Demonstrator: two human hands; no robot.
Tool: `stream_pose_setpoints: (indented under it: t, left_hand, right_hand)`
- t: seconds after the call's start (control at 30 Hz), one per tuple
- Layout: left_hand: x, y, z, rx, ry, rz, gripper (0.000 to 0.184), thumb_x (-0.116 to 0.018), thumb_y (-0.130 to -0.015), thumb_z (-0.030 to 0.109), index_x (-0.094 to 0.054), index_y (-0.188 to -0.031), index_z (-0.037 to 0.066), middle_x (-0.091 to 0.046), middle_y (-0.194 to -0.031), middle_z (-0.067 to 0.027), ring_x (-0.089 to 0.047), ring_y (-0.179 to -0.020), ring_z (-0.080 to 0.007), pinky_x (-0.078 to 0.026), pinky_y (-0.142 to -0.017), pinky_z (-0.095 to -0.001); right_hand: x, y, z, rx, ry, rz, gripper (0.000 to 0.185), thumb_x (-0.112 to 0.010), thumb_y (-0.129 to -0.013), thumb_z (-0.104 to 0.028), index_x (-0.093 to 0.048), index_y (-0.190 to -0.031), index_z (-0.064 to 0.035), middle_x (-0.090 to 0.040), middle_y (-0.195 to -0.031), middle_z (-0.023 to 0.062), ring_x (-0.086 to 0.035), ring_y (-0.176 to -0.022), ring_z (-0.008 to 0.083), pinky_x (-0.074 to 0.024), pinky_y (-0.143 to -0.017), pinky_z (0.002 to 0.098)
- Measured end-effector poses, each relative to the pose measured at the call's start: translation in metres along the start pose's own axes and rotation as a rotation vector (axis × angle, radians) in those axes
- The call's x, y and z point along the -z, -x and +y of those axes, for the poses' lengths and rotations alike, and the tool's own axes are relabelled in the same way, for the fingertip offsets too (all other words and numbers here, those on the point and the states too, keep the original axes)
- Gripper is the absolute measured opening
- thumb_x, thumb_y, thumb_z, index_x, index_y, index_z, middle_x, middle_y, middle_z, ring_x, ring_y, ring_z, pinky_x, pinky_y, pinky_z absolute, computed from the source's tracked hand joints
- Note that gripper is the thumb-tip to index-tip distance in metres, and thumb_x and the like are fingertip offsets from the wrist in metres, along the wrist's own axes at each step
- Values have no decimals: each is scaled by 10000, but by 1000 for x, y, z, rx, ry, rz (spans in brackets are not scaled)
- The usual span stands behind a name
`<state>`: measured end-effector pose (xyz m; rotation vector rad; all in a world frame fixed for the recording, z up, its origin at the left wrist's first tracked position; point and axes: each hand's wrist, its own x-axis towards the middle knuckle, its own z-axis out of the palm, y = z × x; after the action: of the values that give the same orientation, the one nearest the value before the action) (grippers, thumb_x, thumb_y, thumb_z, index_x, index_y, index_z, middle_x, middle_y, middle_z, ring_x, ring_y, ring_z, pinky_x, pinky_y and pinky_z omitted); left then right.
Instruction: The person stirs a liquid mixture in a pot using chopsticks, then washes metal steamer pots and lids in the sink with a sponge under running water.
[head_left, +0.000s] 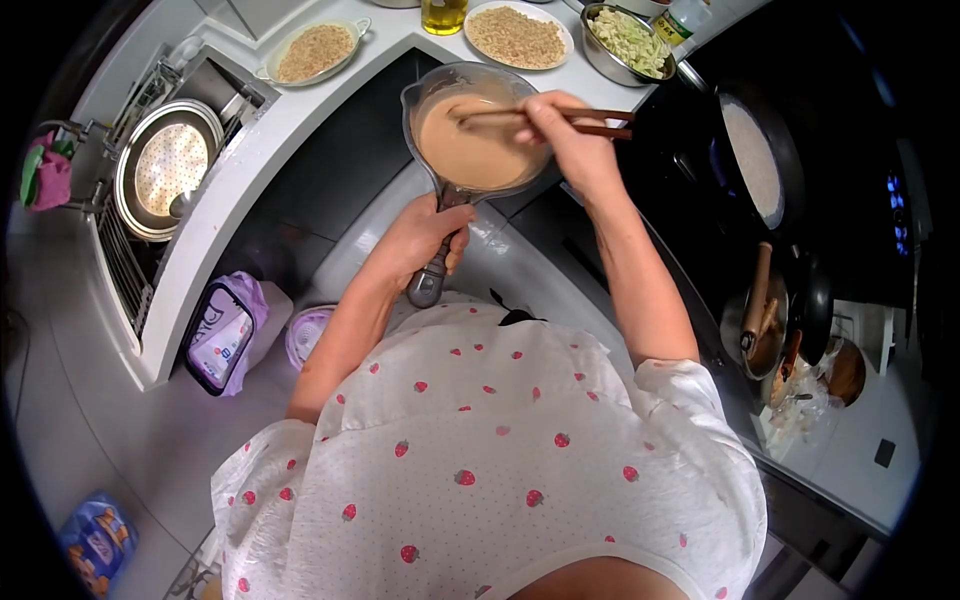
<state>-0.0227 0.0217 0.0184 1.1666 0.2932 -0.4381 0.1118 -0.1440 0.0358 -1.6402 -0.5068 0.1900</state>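
My left hand point(428, 236) is wrapped round the handle of a grey spouted saucepan point(408, 110), held up in front of my body. Smooth tan batter point(480, 155) fills much of the pan. My right hand point(570, 135) grips a pair of wooden chopsticks point(600, 116), their tips dipped into the batter near the far left side. On the stove to the right, a black frying pan point(783, 150) holds a flat pale layer point(750, 160) that covers its base.
Along the counter stand two dishes of crumbly tan food point(318, 52), a jar of yellow oil point(443, 15) and a steel bowl of chopped greens point(628, 48). A sink with a steel strainer point(170, 170) lies left. Pots point(750, 310) sit lower right; a bin point(225, 335) stands below.
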Motion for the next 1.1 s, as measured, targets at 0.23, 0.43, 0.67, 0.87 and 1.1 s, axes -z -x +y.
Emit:
stream_pose_setpoints:
  t: [0.23,0.43,0.67,0.87,1.1]
  left_hand:
    - [4,-3,-5,16,2,24,136,-507,-865,156,-488,-849,22,-442,-548,-14,-414,-389,-103,-351,-366,-239]
    - [6,0,1,19,-4,47,134,-507,-864,151,-487,-845,19,-442,-543,-21,-414,-387,-104,-349,-366,-240]
    - [-1,-4,5,17,5,18,143,-511,-864,159,-486,-841,20,-440,-523,-20,-409,-380,-103,-349,-367,-242]
    - [3,-9,-2,-22,5,-10,138,-501,-866,156,-484,-853,19,-437,-519,-16,-407,-372,-107,-353,-369,-246]
    - [27,17,3,-65,21,110,142,-498,-866,157,-486,-853,16,-440,-522,-18,-409,-380,-110,-357,-375,-252]
  right_hand:
    - [41,-8,-1,-175,84,124,190,-543,-856,-144,-623,-856,28,-637,-740,81,-597,-619,108,-483,-583,213]
    - [33,0,-9,-246,-46,-82,197,-547,-862,-148,-617,-868,37,-630,-722,86,-590,-585,123,-484,-563,206]
    - [12,0,-7,-149,-140,-90,204,-549,-863,-154,-620,-864,37,-633,-745,79,-596,-601,117,-483,-584,218]
    - [24,-17,-3,-73,-30,153,197,-555,-853,-156,-625,-836,27,-634,-730,85,-588,-577,111,-479,-553,216]
    - [11,-40,-12,-186,-17,-5,170,-556,-838,-127,-625,-826,28,-632,-696,85,-588,-552,102,-471,-498,190]
